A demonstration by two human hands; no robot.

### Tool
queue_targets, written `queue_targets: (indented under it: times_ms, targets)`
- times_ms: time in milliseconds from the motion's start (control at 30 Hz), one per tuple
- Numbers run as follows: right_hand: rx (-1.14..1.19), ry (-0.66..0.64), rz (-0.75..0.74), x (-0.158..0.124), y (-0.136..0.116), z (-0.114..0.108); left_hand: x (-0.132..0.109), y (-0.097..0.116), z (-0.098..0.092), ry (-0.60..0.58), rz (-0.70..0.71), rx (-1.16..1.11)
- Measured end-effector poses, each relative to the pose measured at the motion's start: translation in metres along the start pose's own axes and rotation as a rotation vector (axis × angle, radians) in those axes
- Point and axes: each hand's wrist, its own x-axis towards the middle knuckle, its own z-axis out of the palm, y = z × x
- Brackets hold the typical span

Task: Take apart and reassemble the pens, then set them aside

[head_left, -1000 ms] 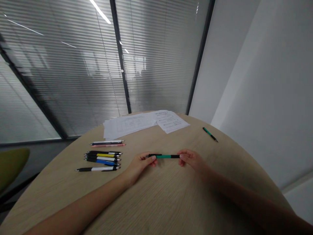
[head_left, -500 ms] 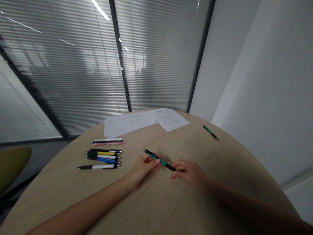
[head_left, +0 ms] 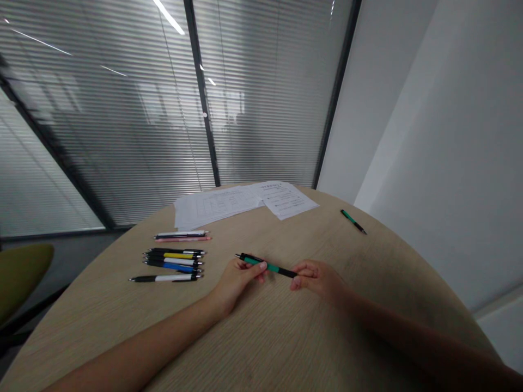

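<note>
Both my hands hold one green and black pen (head_left: 273,268) just above the round wooden table (head_left: 286,337). My left hand (head_left: 239,277) pinches the pen near its clip end, fingers closed. At the pen's other end my right hand (head_left: 316,279) grips the black tip, fingers curled. The pen lies almost level, its left end slightly higher.
Left of my hands, a row of several pens (head_left: 174,260) lies on the table, with two more pens (head_left: 182,236) behind them. Printed papers (head_left: 241,201) sit at the far edge. Another green pen (head_left: 353,221) rests at the right. An olive chair (head_left: 20,277) stands at the left.
The pen went from level to steeply tilted, then back toward level. My right hand dropped toward me and has risen again slightly. My left hand stayed nearly in place.
</note>
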Motion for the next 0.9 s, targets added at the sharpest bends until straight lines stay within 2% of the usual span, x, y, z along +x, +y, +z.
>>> queue_targets:
  times_ms: [133,300,367,533,633,733,900]
  targets:
    - [-0.248,0.106,-0.096,-0.008,-0.008,0.003,0.0,0.0,0.0,-0.001,-0.007,-0.032]
    - [-0.569,0.228,-0.419,-0.014,-0.008,0.004,-0.001,-0.001,0.001,-0.019,0.019,-0.059]
    - [-0.594,0.282,-0.471,-0.013,-0.005,0.003,-0.001,-0.001,0.0,-0.032,0.012,-0.072]
    - [-0.513,0.365,-0.341,-0.005,-0.003,-0.01,0.005,-0.001,-0.008,-0.125,-0.016,-0.126]
    - [-0.446,0.378,-0.255,0.003,-0.001,-0.019,0.012,0.0,-0.015,-0.08,-0.008,-0.08]
    - [-0.299,0.322,-0.18,0.011,0.004,-0.024,0.018,0.002,-0.021,-0.055,-0.01,0.012]
    - [0.077,0.179,-0.068,0.018,0.011,-0.026,0.023,0.0,-0.026,-0.072,-0.009,0.183]
